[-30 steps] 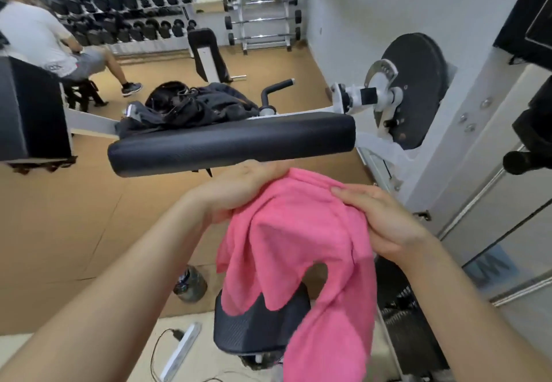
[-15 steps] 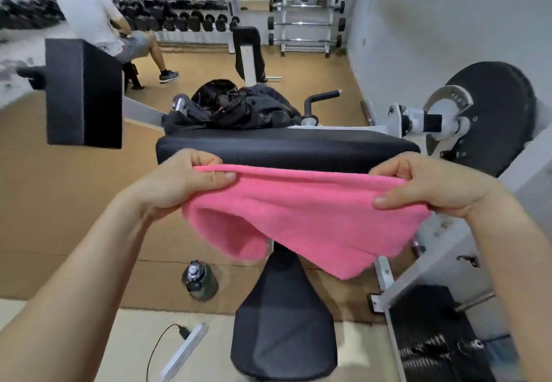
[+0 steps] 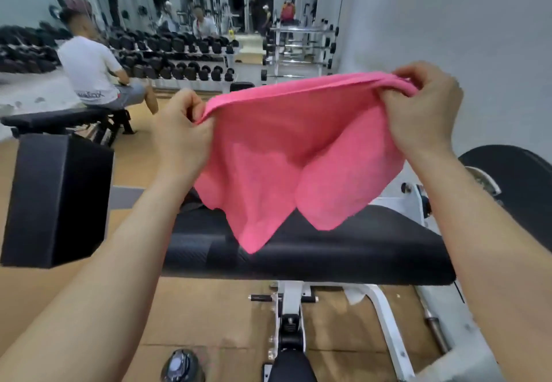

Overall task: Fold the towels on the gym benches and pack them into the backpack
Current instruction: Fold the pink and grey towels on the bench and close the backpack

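A pink towel hangs spread out in the air above the black padded bench. My left hand pinches its top left corner. At the top right corner my right hand grips the doubled edge. The towel's lower part droops in two lobes that reach down to the bench pad. A sliver of dark fabric shows under the towel's left edge; the towel hides the rest of it, so the backpack cannot be made out.
A black square pad stands at the left. A weight plate sits at the right. A water bottle stands on the floor below. A person in a white shirt sits on a far bench by dumbbell racks.
Both hands have raised the towel from just above the bench to chest height and stretched it wider. The view has tilted up, and the dark bundle behind the bench is now covered by the towel.
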